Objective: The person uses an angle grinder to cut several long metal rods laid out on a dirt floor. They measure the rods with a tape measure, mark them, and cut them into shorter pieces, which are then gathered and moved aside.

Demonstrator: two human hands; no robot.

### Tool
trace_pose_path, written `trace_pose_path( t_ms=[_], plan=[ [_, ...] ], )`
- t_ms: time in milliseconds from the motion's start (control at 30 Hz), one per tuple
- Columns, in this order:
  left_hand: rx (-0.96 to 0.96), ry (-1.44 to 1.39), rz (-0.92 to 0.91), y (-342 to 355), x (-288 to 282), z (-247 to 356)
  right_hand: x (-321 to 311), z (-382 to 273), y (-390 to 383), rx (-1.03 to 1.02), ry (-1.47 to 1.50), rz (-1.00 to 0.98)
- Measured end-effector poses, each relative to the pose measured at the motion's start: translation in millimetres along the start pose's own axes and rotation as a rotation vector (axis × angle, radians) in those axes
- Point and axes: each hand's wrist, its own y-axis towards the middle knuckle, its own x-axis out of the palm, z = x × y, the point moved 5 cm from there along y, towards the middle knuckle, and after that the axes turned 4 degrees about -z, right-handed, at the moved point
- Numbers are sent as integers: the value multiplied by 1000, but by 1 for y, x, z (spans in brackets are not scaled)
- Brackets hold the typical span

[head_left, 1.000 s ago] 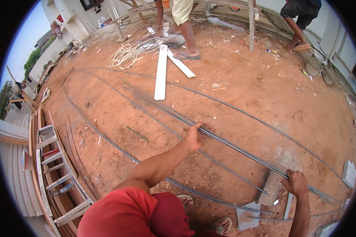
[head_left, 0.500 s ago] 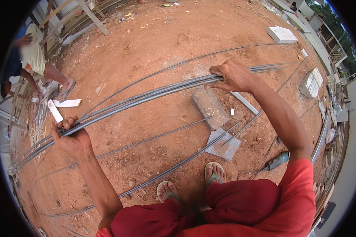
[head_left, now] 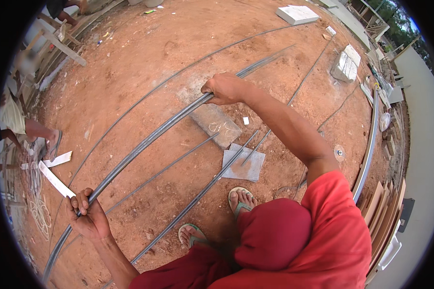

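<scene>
A bundle of thin grey steel rods [head_left: 149, 140] spans slantwise in front of me, from low on the left to far on the right. My left hand [head_left: 91, 217] is palm up under the bundle, its fingers curled round it. Farther along, my right hand [head_left: 228, 89] grips the same rods from above, in a closed fist. The far ends are blurred and fan slightly apart. Below the bundle, a rough stone block [head_left: 216, 126] lies on the dirt, partly covered by the rods and my right hand.
More rods [head_left: 190, 201] lie on the reddish ground [head_left: 144, 53] near my sandalled feet. Flat grey tiles [head_left: 255, 166] sit beside the stone block. White blocks [head_left: 296, 15] stand farther off. A person [head_left: 38, 130] is at the left, near white strips [head_left: 57, 179]. Boards [head_left: 375, 207] lean at the right.
My view has turned, and the bundle now slants more steeply, its far end swung away from me. The rods between my hands lie closer together. Both hands keep hold.
</scene>
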Motion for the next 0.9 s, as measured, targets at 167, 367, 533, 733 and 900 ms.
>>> trace_pose_path(
  t_ms=[167, 367, 533, 733, 900],
  plan=[
    [-124, -190, 375, -19, -46, -83, 52, 46, -3, 61, -63, -22],
    [-202, -288, 793, -31, -78, -151, 92, 81, -13, 235, -127, -10],
    [-244, -288, 788, -34, -133, -182, 71, 76, -52, 356, -160, 210],
    [-258, -297, 841, -40, -195, -206, 116, 126, -197, 1168, -9, 187],
    [-282, -238, 838, -40, -189, -218, 208, 150, -269, 1492, 417, 71]
  ],
)
